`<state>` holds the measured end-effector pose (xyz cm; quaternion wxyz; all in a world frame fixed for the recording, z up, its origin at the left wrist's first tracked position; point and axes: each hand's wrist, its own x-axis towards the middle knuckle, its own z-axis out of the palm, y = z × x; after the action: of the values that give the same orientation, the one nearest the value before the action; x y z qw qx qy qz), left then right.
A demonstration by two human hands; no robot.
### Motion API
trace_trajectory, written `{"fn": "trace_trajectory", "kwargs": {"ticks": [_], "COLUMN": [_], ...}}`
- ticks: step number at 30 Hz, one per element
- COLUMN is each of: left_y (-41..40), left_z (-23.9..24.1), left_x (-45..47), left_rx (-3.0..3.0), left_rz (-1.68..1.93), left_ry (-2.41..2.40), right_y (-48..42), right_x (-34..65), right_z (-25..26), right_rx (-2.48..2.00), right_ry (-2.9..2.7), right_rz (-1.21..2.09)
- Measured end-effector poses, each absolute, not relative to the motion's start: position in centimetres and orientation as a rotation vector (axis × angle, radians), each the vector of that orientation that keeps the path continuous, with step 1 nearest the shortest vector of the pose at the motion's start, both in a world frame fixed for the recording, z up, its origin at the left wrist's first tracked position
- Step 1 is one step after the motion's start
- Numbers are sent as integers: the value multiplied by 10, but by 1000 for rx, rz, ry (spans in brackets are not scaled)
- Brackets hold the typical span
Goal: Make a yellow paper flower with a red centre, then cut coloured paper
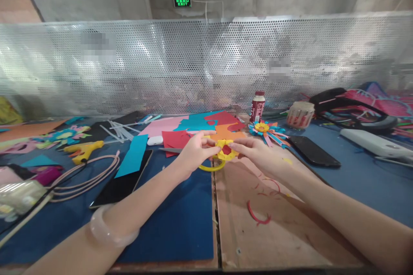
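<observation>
Pinching yellow paper piece (223,142) at opposite edges, left hand (197,151) and right hand (256,153) both narrow-gripped. Probably keeps red centre (227,150) uncovered

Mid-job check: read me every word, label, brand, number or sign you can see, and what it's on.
"安全出口" / "EXIT": green lettering on the wall sign.
Bottle: label has pale lettering, too small and blurred to read.
Jar: reddish markings, too blurred to tell whether they are text.
Yellow and red paper piece between the left hand and right hand: no lettering visible.
</observation>
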<state>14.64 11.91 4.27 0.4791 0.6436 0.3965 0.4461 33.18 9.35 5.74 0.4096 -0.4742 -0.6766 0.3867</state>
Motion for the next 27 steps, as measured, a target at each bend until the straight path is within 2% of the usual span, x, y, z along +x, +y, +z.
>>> {"fn": "trace_trajectory", "kwargs": {"ticks": [10,27], "left_y": [113,118], "left_z": [45,42], "left_x": [153,148], "left_rx": [1474,1565], "left_rz": [969,1007], "left_ry": [887,972], "right_y": [111,110], "right_x": [334,332], "right_z": [30,36], "right_rx": [-995,-871], "right_ry": [-1590,-1391], "right_rz": [1075,1243]}}
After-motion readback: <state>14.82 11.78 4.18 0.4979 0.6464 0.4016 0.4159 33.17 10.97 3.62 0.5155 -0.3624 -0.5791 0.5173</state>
